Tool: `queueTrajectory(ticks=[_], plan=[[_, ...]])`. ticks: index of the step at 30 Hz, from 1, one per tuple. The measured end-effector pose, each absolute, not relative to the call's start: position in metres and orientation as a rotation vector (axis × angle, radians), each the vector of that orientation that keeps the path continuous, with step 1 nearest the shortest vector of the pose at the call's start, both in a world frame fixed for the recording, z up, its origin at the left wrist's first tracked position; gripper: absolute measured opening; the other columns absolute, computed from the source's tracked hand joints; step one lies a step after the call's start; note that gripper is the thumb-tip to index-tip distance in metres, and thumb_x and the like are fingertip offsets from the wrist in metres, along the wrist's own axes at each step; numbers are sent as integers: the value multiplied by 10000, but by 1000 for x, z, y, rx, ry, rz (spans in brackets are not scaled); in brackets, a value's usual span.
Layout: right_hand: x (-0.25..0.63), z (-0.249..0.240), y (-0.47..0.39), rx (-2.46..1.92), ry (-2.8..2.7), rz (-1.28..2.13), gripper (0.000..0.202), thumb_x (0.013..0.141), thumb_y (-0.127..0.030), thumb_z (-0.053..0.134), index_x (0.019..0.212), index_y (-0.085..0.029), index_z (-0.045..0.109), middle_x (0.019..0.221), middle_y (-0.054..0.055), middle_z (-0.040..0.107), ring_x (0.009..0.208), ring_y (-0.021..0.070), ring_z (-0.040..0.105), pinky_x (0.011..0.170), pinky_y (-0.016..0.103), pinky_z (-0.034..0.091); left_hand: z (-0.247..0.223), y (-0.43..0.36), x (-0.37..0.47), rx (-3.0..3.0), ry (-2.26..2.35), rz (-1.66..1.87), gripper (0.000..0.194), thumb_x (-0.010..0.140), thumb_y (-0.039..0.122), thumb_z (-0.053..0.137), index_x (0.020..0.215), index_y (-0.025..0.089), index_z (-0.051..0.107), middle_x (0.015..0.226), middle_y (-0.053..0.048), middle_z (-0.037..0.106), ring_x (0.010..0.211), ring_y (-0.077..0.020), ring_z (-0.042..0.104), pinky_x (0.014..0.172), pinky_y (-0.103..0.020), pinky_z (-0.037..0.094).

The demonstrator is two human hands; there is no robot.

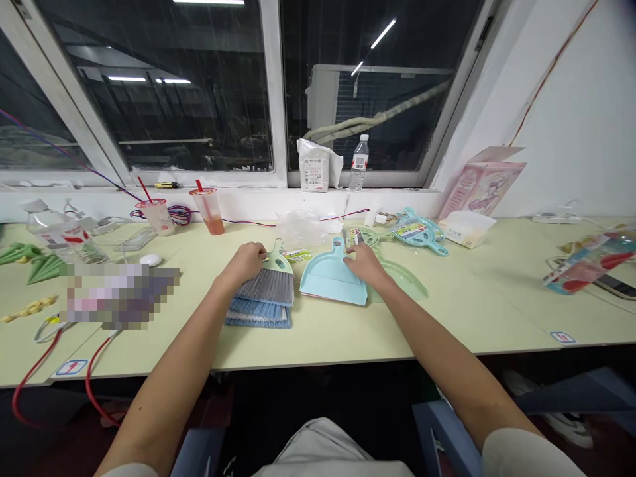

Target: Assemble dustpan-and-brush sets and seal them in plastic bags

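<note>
My left hand (246,262) has its fingers closed on the edge of a small hand brush (271,286) with a pale green top and grey bristles. Under that brush lie blue-and-white bristles (258,316) of more brushes, their tops hidden. To the right, my right hand (364,264) pinches the upper right edge of a light blue dustpan (332,273), near its holed handle. A green dustpan (405,281) lies partly behind my right hand and forearm. Close to the brush is a green-and-white label (297,256).
Blue dustpans in wrap (420,232) lie at the back right, beside a tissue pack (467,228). Two drink cups (212,215) with red straws and a clear plastic bag (305,228) stand along the back. A water bottle (358,165) is on the sill. Red cables (89,371) hang over the front left edge.
</note>
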State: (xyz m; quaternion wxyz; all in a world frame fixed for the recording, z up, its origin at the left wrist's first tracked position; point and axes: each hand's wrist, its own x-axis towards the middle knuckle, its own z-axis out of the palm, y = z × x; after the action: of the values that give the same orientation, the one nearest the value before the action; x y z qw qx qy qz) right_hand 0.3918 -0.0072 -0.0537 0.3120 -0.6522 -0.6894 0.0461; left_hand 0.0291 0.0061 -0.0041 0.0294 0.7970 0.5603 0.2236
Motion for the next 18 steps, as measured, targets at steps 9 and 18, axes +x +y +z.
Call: queueTrajectory(ticks=[9,18], plan=[[384,-50,-17,-1764,-1784,0,229,911,-295,616,1017,-212,801,1103,158,648,1138,326,550,1013,458,380,37,-20,38,2074,1287,1131,203,862,389,546,878,199,616,789,-36,657,744,-195,600,704,-297,451],[385,-32,-28,-1506,-1718,5,278,946,-318,536,906,-222,795,957,99,723,961,275,597,932,403,409,35,-21,102,2105,1193,1046,130,887,295,507,886,191,587,752,-33,640,732,-197,596,702,-314,449]])
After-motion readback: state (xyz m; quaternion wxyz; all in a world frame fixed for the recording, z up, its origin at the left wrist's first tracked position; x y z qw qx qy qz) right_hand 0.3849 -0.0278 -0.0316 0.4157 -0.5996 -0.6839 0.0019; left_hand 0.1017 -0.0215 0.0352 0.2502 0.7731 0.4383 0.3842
